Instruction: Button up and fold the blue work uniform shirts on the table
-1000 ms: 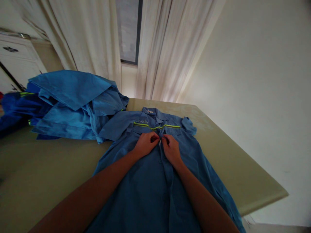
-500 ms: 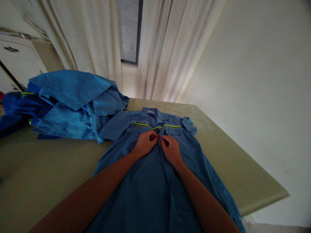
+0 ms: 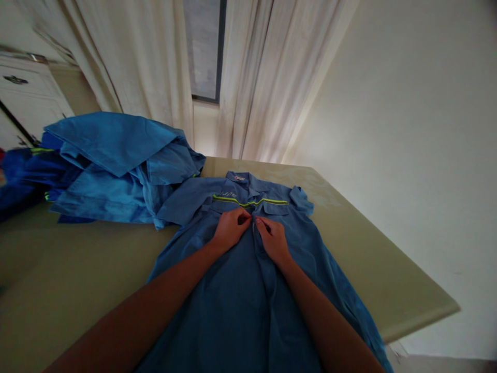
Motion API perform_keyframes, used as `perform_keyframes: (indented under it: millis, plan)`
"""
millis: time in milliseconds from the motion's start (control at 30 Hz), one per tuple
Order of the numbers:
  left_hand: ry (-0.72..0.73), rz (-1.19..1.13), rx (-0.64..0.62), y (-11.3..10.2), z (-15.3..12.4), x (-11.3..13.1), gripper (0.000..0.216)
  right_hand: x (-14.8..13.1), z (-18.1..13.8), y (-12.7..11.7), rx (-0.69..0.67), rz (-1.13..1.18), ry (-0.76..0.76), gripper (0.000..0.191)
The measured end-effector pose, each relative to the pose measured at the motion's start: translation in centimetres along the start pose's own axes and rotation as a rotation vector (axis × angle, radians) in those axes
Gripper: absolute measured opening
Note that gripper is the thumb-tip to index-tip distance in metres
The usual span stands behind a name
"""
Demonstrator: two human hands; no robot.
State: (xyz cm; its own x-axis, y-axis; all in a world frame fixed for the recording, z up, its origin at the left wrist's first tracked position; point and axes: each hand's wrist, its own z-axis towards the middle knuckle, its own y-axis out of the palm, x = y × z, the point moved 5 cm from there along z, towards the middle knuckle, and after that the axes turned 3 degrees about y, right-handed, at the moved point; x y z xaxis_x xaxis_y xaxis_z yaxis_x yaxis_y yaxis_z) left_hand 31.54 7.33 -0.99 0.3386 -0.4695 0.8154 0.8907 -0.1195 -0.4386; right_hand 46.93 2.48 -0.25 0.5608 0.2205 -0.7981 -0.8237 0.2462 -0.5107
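A blue work shirt [image 3: 248, 290] with a neon-yellow chest stripe lies flat, front up, on the pale green table [image 3: 361, 248], collar away from me. My left hand [image 3: 229, 230] pinches the left edge of the front placket just below the stripe. My right hand [image 3: 274, 239] pinches the right edge of the same opening. The fingertips of both hands meet at the shirt's centre line. What sits between the fingertips is too small to make out.
A heap of several blue garments [image 3: 116, 168] lies on the table's far left. White curtains [image 3: 256, 77] and a window hang behind the table. A white drawer cabinet [image 3: 23, 93] stands at the far left. The table's right edge [image 3: 419, 316] drops off beside a plain wall.
Both hands stay pinched at the same spot on the placket; the fingers have shifted only slightly. The shirt has not moved.
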Motion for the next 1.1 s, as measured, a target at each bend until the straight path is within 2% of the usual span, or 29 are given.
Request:
perform_keyframes:
  millis: [133, 200, 400, 567, 767, 900, 1100]
  plan:
    - [-0.016, -0.009, -0.001, 0.0, -0.1, 0.1, 0.005, 1.0, 0.0, 0.3, -0.055, 0.113, 0.155, 0.038]
    - [-0.038, -0.05, -0.007, 0.1, 0.0, -0.2, 0.007, 1.1, -0.1, 0.6, -0.084, 0.113, 0.182, 0.041]
    - [-0.09, -0.227, -0.035, 0.4, 0.5, -1.1, 0.011, -0.6, -0.2, 0.2, 0.004, -0.188, -0.018, 0.031]
    - [-0.111, -0.273, -0.063, 0.6, 0.7, -1.4, 0.028, -0.4, -0.2, 0.5, -0.015, -0.238, -0.013, 0.022]
    - [-0.11, -0.327, -0.063, 0.8, 0.9, -2.0, 0.018, -0.1, -0.1, 0.4, -0.001, -0.228, -0.011, 0.019]
    - [-0.132, -0.4, -0.057, 0.9, 1.1, -2.3, 0.019, -0.1, 0.0, 0.2, -0.003, -0.24, -0.008, 0.019]
    - [-0.097, -0.386, -0.072, 0.8, 1.1, -2.3, 0.018, -0.2, 0.1, 0.0, 0.006, -0.275, -0.021, 0.017]
